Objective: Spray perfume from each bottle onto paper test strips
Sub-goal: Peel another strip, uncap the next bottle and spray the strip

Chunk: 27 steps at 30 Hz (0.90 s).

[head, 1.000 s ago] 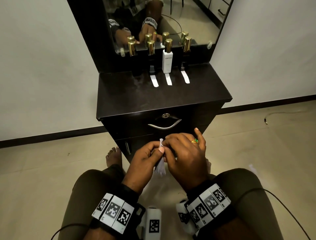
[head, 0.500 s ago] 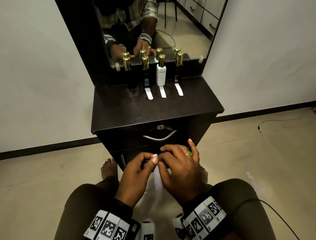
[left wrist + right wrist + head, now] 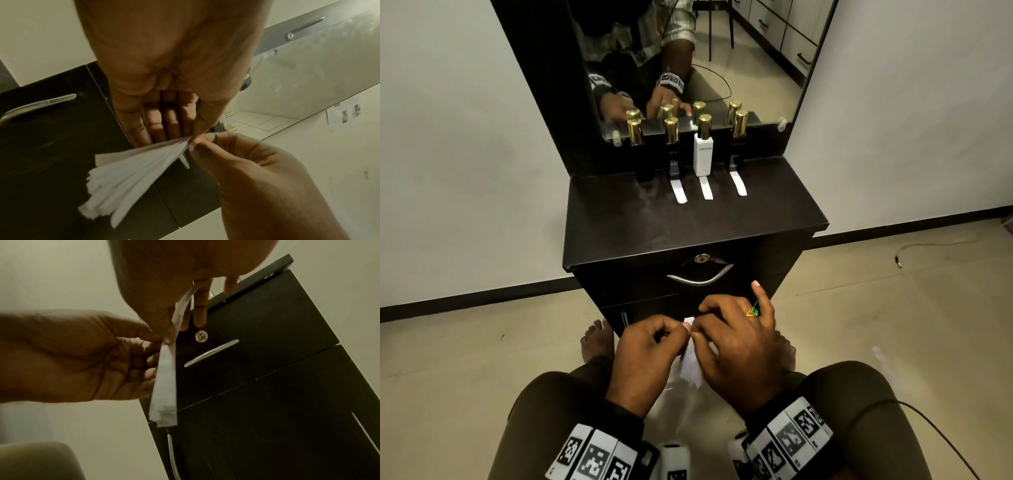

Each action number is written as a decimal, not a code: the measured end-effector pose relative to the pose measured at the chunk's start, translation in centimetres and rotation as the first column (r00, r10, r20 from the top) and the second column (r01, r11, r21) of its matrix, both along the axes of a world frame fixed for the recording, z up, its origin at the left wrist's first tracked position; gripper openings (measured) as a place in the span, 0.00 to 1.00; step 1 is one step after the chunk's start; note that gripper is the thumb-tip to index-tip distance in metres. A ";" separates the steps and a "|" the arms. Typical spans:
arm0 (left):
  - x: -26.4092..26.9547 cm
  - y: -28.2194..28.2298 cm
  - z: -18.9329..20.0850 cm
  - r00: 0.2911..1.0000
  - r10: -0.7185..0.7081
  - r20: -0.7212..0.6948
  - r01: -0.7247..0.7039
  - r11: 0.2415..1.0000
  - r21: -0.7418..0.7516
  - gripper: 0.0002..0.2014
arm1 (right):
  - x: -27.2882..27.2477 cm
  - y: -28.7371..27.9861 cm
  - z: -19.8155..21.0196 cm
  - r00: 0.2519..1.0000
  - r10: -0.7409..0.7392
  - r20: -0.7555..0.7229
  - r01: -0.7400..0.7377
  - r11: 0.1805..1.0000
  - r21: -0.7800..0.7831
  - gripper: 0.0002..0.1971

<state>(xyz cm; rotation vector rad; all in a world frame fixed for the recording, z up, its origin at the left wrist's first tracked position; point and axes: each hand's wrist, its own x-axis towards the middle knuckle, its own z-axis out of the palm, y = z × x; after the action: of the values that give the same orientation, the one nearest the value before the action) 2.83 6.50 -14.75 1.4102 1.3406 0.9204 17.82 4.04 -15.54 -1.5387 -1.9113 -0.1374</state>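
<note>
Several gold-capped perfume bottles line the back of the dark dresser top [image 3: 640,233]: a black one [image 3: 636,150] at the far left, another black one [image 3: 672,154], a white one [image 3: 703,154] and a dark brown one [image 3: 738,150]. A white paper strip lies before each of the three on the right [image 3: 678,192] [image 3: 705,189] [image 3: 738,183]. In front of the drawer, my left hand [image 3: 681,331] [image 3: 191,136] and right hand [image 3: 697,329] [image 3: 174,331] pinch the top of a bundle of paper strips [image 3: 691,368] [image 3: 127,175] [image 3: 166,379]. The bundle hangs down and fans out below.
The drawer front has a curved metal handle [image 3: 700,278] and a lock [image 3: 701,258]. A mirror [image 3: 739,51] rises behind the bottles. My knees and a bare foot [image 3: 597,342] are on the tiled floor. A cable [image 3: 928,246] lies at the right.
Both hands stay together on the bundle in front of the drawer, fingers working at its top end. The head view has tilted up, showing more of the mirror.
</note>
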 end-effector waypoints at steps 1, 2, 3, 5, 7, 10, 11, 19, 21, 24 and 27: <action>0.0 0.0 0.0 1.000 0.011 -0.002 -0.011 1.000 -0.001 0.10 | -0.1 0.0 0.0 1.000 0.001 -0.008 -0.001 1.000 0.000 0.04; 0.1 -0.1 0.0 1.000 0.019 0.001 -0.019 1.000 -0.003 0.10 | -0.1 0.0 0.0 1.000 0.002 -0.015 -0.002 1.000 0.000 0.04; 0.1 -0.1 0.1 1.000 0.027 0.007 -0.027 1.000 -0.007 0.10 | -0.2 0.0 0.0 1.000 0.003 -0.021 -0.003 1.000 0.001 0.04; 0.3 -0.1 0.4 0.998 0.040 0.044 -0.039 0.999 -0.030 0.10 | -0.2 0.0 0.0 1.000 0.001 -0.031 0.000 1.000 0.010 0.03; 0.3 -0.1 0.6 0.993 0.059 0.101 -0.053 0.996 -0.067 0.10 | -0.3 0.0 0.2 0.999 -0.001 -0.048 0.002 1.000 0.023 0.03; 0.4 -0.3 1.0 0.986 0.078 0.146 -0.063 0.993 -0.100 0.10 | -0.3 0.0 0.3 0.997 0.004 -0.072 -0.002 1.000 0.028 0.01; 0.5 -0.4 1.1 0.983 0.085 0.161 -0.068 0.992 -0.110 0.10 | -0.4 0.0 0.2 0.997 0.005 -0.080 -0.003 1.000 0.027 0.00; 0.5 -0.4 1.2 0.958 0.121 0.259 -0.069 0.977 -0.203 0.08 | -0.3 -0.1 0.0 0.986 0.028 -0.162 -0.030 1.000 -0.009 0.02; 0.5 -0.5 1.2 0.955 0.122 0.272 -0.064 0.975 -0.212 0.08 | -0.2 -0.1 -0.2 0.979 0.030 -0.202 -0.032 0.999 -0.009 0.01; 0.5 -0.4 1.3 0.947 0.134 0.293 -0.063 0.969 -0.240 0.09 | -0.2 0.0 -0.3 0.960 0.027 -0.277 -0.031 0.999 -0.011 0.01; 0.4 -0.3 1.2 0.942 0.137 0.306 -0.058 0.965 -0.254 0.08 | 0.1 0.3 -0.7 0.931 0.038 -0.364 -0.050 0.999 -0.022 0.01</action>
<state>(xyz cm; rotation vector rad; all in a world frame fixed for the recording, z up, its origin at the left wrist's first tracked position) 3.27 6.23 -13.52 0.9665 1.2342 0.9687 17.90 4.29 -16.28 -1.4248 -1.6559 0.1877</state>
